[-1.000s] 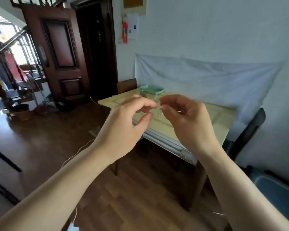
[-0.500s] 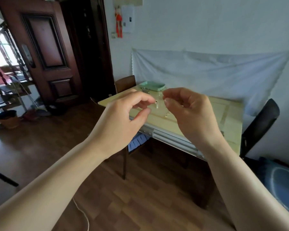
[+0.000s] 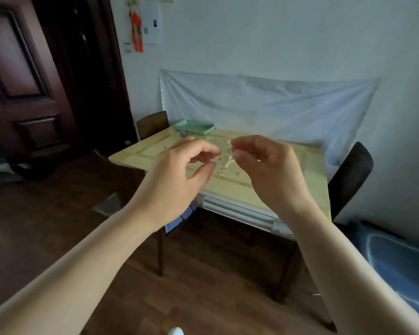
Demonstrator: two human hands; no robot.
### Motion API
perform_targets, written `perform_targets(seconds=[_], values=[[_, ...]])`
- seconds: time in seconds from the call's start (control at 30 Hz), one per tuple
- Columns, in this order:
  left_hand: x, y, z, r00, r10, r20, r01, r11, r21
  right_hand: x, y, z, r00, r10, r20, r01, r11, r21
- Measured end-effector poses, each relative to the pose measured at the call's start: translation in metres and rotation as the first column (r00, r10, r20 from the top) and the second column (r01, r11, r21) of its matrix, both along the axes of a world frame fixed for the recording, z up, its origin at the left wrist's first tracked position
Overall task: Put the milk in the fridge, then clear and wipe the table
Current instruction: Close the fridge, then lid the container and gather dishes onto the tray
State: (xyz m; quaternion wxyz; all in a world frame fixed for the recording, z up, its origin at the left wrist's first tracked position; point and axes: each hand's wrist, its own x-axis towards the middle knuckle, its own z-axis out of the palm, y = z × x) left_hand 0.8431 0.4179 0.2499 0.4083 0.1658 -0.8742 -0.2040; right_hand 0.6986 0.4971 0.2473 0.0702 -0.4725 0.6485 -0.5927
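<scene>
Both my hands are raised in front of me, above the near edge of a pale wooden table (image 3: 140, 158). My left hand (image 3: 179, 175) has its fingers curled in a loose C, thumb and forefinger apart, holding nothing. My right hand (image 3: 271, 170) has its fingers curled in, thumb tip against forefinger tip, with nothing visible between them. Small brown crumbs (image 3: 224, 169) and a white streak (image 3: 229, 162) lie on the tabletop between my hands. A mint-green tray (image 3: 194, 126) sits at the table's far left corner. No milk or fridge is in view.
A brown chair (image 3: 153, 123) stands at the table's far left and a dark chair (image 3: 351, 175) at its right. A white cloth (image 3: 264, 105) hangs on the wall behind. A blue tub (image 3: 397, 262) sits on the floor at right. A dark wooden door (image 3: 22, 81) is at left.
The view has come closer to the table and swung right. My hands stay raised; my left thumb and forefinger have spread slightly apart.
</scene>
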Motion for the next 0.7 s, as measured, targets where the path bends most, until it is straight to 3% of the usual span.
perform_targets(seconds=[0.17,0.47,0.7], values=[[-0.048,-0.063,-0.005,0.999,-0.034,0.028,0.034,0.999,0.017,-0.058,-0.054,-0.006,0.998,-0.069,-0.007,0.069,0.997,0.032],[-0.253,-0.216,-0.019,0.978,-0.16,0.133,0.151,0.985,0.077,-0.254,-0.189,-0.009,0.977,-0.201,-0.071,0.21,0.968,0.136],[-0.358,-0.317,-0.036,0.972,-0.166,0.164,0.137,0.975,0.175,-0.366,-0.27,-0.023,0.965,-0.23,-0.122,0.257,0.921,0.292]])
